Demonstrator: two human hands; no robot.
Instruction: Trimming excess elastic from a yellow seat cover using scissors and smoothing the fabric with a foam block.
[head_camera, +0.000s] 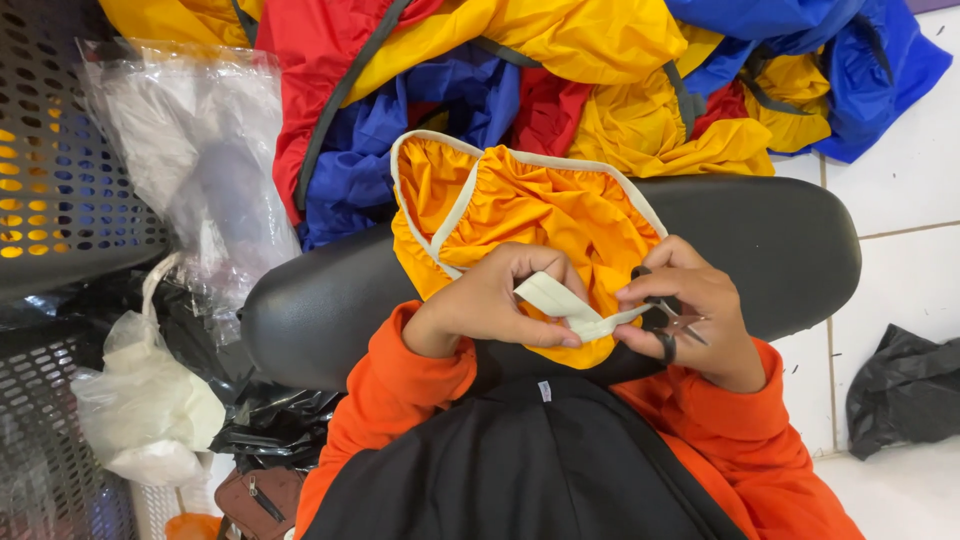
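An orange fabric piece with gathered cream elastic edging lies on a black padded seat. My left hand pinches a cream elastic band at the fabric's near edge. My right hand grips the band's other end with its fingertips and also holds small metal thread snips, a finger through the black loop. Both sleeves are orange, over a black garment on my lap.
A heap of yellow, blue and red fabric pieces lies beyond the seat. Clear plastic wrap and a perforated dark basket stand at left, a white bag below. A black bag lies on white tiles at right.
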